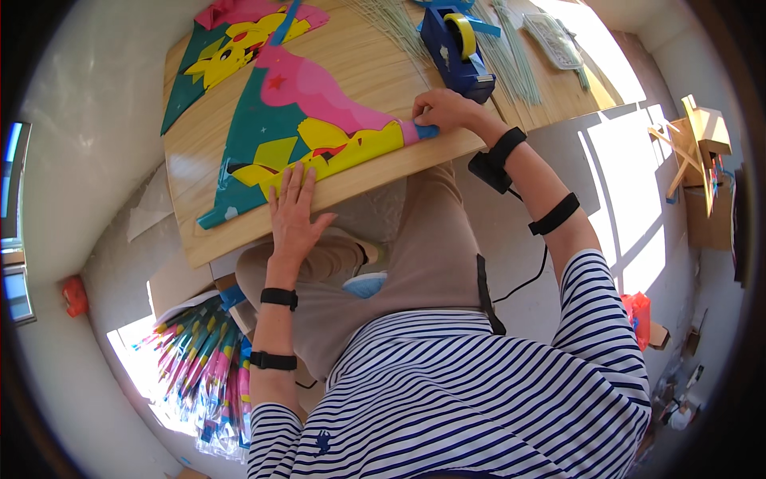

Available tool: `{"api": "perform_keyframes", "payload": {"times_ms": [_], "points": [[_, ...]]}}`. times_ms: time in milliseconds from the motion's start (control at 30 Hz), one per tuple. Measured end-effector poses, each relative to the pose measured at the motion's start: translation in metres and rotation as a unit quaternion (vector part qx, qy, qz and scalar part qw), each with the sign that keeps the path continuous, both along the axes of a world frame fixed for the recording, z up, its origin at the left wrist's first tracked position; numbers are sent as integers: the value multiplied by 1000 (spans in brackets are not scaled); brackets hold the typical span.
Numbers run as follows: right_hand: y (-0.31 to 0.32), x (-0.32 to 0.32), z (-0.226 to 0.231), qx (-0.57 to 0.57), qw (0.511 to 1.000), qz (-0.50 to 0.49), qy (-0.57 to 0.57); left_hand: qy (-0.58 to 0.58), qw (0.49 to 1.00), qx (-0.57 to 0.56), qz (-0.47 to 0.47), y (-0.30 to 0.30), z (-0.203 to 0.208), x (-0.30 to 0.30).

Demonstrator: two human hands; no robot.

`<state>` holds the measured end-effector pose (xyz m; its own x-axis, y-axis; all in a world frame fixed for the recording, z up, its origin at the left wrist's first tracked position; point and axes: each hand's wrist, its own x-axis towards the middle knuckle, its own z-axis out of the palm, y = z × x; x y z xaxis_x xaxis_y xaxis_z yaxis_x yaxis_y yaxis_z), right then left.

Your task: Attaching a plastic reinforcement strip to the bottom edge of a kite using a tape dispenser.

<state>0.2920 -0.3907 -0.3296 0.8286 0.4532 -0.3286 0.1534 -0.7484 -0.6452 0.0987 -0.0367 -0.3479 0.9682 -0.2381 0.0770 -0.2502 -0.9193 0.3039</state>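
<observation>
A triangular printed sheet (pixel 279 120) in pink, teal and yellow, with a cartoon figure on it, lies along the near edge of the wooden table. My left hand (pixel 294 211) rests flat on its yellow near edge, fingers stretched out and thumb apart. At the sheet's right end, my right hand (pixel 444 109) has its fingers closed on the narrow pink and blue tip. What lies under those fingertips is hidden. Just beyond the right hand stands a dark blue tape dispenser (pixel 459 60) with a yellow roll.
A second printed sheet (pixel 231 52) lies at the far left of the table (pixel 182 199). Thin pale rods (pixel 519 68) spread near the dispenser, beside a clear plastic box (pixel 552 40). Many bagged, folded printed pieces (pixel 203 359) are stacked at lower left. A cable hangs at my right.
</observation>
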Motion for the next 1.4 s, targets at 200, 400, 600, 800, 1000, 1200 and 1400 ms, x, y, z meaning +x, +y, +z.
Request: {"api": "perform_keyframes", "payload": {"times_ms": [200,400,600,800,1000,1200,1400], "points": [[13,7,25,-54,998,21,37,8,1000,5,8,0,1,-2],[10,20,14,-15,995,89,-33,-3,1000,-4,2,0,0,-1],[20,30,12,-120,990,79,10,0,1000,-4,7,1,-1,-2],[16,36,9,-134,987,84,-6,-3,1000,-5,4,1,-1,-2],[11,31,12,-84,994,70,-8,-6,1000,-2,6,-1,0,-1],[8,27,17,-67,996,51,38,-4,1000,-2,7,0,-2,-1],[3,29,6,-82,996,44,12,1,1000,-2,8,-1,0,0]]}}
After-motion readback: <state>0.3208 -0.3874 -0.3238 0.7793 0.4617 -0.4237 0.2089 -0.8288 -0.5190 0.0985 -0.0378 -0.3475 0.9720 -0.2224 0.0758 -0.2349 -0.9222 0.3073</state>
